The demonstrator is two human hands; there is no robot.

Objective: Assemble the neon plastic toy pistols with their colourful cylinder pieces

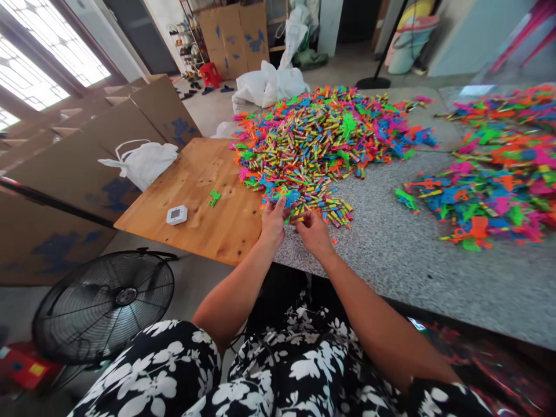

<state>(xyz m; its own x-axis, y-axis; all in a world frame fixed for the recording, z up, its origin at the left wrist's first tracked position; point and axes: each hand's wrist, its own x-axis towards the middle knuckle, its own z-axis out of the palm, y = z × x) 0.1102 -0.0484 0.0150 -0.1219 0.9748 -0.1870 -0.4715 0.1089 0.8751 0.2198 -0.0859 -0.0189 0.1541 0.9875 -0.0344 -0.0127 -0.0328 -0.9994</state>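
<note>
My left hand (273, 221) is closed around a blue plastic toy gun (292, 197), held over the near edge of a big heap. Close to its right, my right hand (313, 230) is closed with the fingertips pinched together; what they hold, if anything, is too small to make out. Small shiny candy-like tubes (326, 207) in yellow, red and blue lie just beyond both hands. Behind them rises the heap (304, 130) of such tubes mixed with bright toy guns. A single green toy gun (214, 198) lies apart on the wooden board.
Left of my hands are the wooden board (195, 174), a white timer-like device (176, 215) and a white bag (147, 162). More toy guns (499, 185) are piled on the right of the speckled tabletop (382, 243). A black fan (108, 307) and cardboard boxes (95, 156) stand at left.
</note>
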